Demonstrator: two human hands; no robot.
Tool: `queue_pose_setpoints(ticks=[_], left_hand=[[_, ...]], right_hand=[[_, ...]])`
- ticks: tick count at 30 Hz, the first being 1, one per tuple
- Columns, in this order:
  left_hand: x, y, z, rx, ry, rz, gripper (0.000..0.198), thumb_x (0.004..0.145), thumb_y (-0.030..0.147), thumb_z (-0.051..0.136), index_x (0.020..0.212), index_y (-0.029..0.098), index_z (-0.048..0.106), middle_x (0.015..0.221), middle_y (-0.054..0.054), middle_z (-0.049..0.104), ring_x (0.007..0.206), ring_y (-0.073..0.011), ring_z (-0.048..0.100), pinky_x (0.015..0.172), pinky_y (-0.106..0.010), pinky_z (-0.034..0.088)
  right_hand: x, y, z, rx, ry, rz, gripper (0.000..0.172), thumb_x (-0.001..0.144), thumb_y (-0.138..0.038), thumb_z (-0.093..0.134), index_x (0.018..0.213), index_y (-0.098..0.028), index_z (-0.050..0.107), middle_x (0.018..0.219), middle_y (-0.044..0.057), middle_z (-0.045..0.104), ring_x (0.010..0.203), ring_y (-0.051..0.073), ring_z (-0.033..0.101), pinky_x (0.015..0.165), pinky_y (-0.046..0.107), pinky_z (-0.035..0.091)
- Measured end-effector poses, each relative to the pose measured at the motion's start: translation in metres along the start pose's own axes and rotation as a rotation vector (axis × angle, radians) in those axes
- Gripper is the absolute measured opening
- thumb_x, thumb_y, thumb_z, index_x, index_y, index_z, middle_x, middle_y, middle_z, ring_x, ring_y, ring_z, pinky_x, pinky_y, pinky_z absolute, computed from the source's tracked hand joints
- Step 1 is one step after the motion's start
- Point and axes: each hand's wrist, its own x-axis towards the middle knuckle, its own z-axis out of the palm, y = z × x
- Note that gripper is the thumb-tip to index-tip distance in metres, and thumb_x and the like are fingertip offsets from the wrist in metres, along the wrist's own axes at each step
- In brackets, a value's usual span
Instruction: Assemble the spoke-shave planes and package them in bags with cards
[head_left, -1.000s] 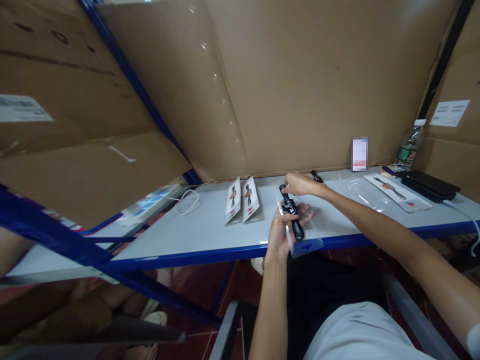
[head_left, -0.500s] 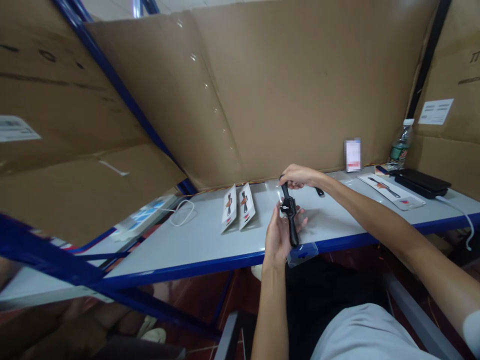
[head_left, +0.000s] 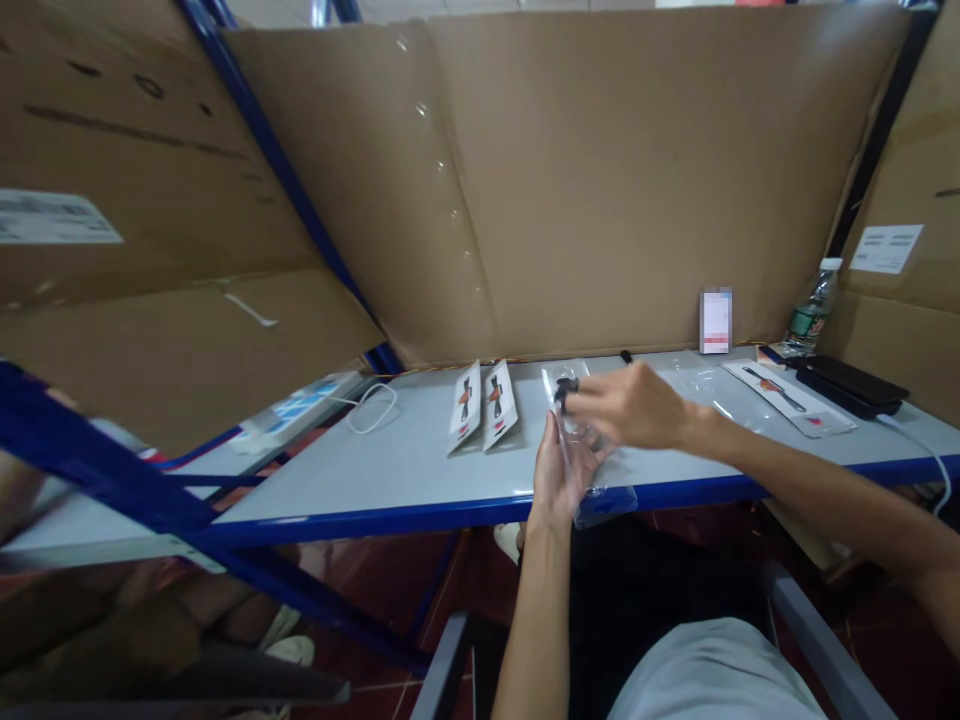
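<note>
A: Which step is this?

B: I think the black tool [head_left: 564, 390] is going into the clear bag [head_left: 600, 492]. The left hand [head_left: 559, 478] holds the bag at the table [head_left: 390, 470] edge; the right hand [head_left: 630, 405] pinches the tool's top. Next needs a straight push.

A: What is hidden?

B: The right hand covers most of the tool, and it is blurred.

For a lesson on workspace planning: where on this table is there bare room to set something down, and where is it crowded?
Bare: table between white cable and two packs. Crowded: the middle, where left hand and right hand hold a clear sleeve, and right end by bottle.
</note>
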Motion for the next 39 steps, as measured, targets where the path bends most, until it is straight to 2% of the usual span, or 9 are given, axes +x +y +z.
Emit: queue_pose_setpoints(ticks=[2, 4, 8, 14, 21, 26, 31, 34, 39], left_hand=[[0.003, -0.001, -0.003, -0.048, 0.035, 0.002, 0.034, 0.104, 0.041, 0.045, 0.12, 0.021, 0.067, 0.091, -0.006, 0.071, 0.082, -0.0176, 0.071, 0.082, -0.031, 0.059], [0.006, -0.001, -0.006, -0.051, 0.044, -0.013, 0.033, 0.103, 0.043, 0.049, 0.118, 0.02, 0.068, 0.092, -0.006, 0.073, 0.086, -0.0194, 0.072, 0.085, -0.033, 0.059], [0.01, -0.003, -0.01, -0.008, 0.016, -0.05, 0.037, 0.095, 0.047, 0.061, 0.119, 0.02, 0.068, 0.096, -0.009, 0.075, 0.096, -0.026, 0.074, 0.088, -0.039, 0.059], [0.008, -0.002, -0.01, 0.004, 0.01, -0.041, 0.039, 0.09, 0.047, 0.069, 0.117, 0.019, 0.069, 0.098, -0.009, 0.076, 0.099, -0.027, 0.074, 0.088, -0.037, 0.059], [0.006, -0.002, -0.008, 0.02, 0.007, -0.013, 0.036, 0.093, 0.047, 0.064, 0.116, 0.02, 0.067, 0.101, -0.01, 0.076, 0.102, -0.0292, 0.074, 0.091, -0.043, 0.058], [0.007, -0.003, -0.008, 0.054, 0.024, -0.046, 0.034, 0.092, 0.038, 0.067, 0.118, 0.017, 0.067, 0.1, -0.012, 0.076, 0.101, -0.0294, 0.075, 0.09, -0.041, 0.059], [0.01, -0.004, -0.012, 0.097, 0.0, -0.045, 0.045, 0.088, 0.035, 0.071, 0.129, 0.017, 0.063, 0.103, -0.013, 0.077, 0.095, -0.0285, 0.076, 0.085, -0.039, 0.06], [0.01, -0.003, -0.013, 0.1, -0.008, -0.044, 0.046, 0.088, 0.032, 0.071, 0.13, 0.016, 0.062, 0.101, -0.012, 0.077, 0.095, -0.0278, 0.076, 0.085, -0.038, 0.06], [0.007, -0.003, -0.007, 0.082, 0.01, -0.046, 0.038, 0.093, 0.031, 0.065, 0.128, 0.018, 0.062, 0.093, -0.01, 0.076, 0.093, -0.0269, 0.075, 0.086, -0.04, 0.06]], right_hand=[[-0.023, -0.011, 0.016, -0.144, -0.025, -0.158, 0.024, 0.096, -0.008, 0.043, 0.09, -0.02, 0.063, 0.078, 0.002, 0.062, 0.065, 0.013, 0.05, 0.057, 0.026, 0.028], [-0.041, -0.018, 0.025, -0.223, -0.044, -0.215, 0.023, 0.095, -0.007, 0.046, 0.089, -0.02, 0.063, 0.081, 0.004, 0.065, 0.071, 0.015, 0.054, 0.059, 0.026, 0.031], [-0.056, -0.027, 0.027, -0.281, -0.074, -0.186, 0.018, 0.097, -0.014, 0.05, 0.092, -0.02, 0.066, 0.09, 0.007, 0.07, 0.081, 0.017, 0.061, 0.062, 0.027, 0.039], [-0.058, -0.032, 0.03, -0.245, -0.097, -0.163, 0.014, 0.096, -0.017, 0.054, 0.092, -0.018, 0.068, 0.098, 0.01, 0.072, 0.088, 0.02, 0.066, 0.065, 0.029, 0.046], [-0.066, -0.03, 0.037, -0.238, 0.076, -0.108, 0.019, 0.096, -0.014, 0.052, 0.094, -0.018, 0.07, 0.097, 0.009, 0.073, 0.085, 0.018, 0.066, 0.065, 0.027, 0.047], [-0.07, -0.027, 0.043, -0.188, 0.163, -0.022, 0.022, 0.098, -0.014, 0.052, 0.105, -0.019, 0.072, 0.084, 0.006, 0.073, 0.075, 0.015, 0.067, 0.064, 0.025, 0.048], [-0.07, -0.032, 0.051, 0.075, 0.237, 0.183, 0.025, 0.102, -0.018, 0.049, 0.113, -0.02, 0.071, 0.086, 0.006, 0.076, 0.078, 0.017, 0.071, 0.072, 0.028, 0.055], [-0.069, -0.038, 0.055, 0.224, 0.314, 0.279, 0.018, 0.102, -0.021, 0.053, 0.108, -0.019, 0.07, 0.086, 0.006, 0.076, 0.075, 0.018, 0.07, 0.071, 0.029, 0.056], [-0.063, -0.041, 0.051, 0.293, 0.337, 0.419, 0.013, 0.098, -0.03, 0.061, 0.091, -0.021, 0.067, 0.078, 0.004, 0.073, 0.063, 0.016, 0.065, 0.064, 0.028, 0.053]])
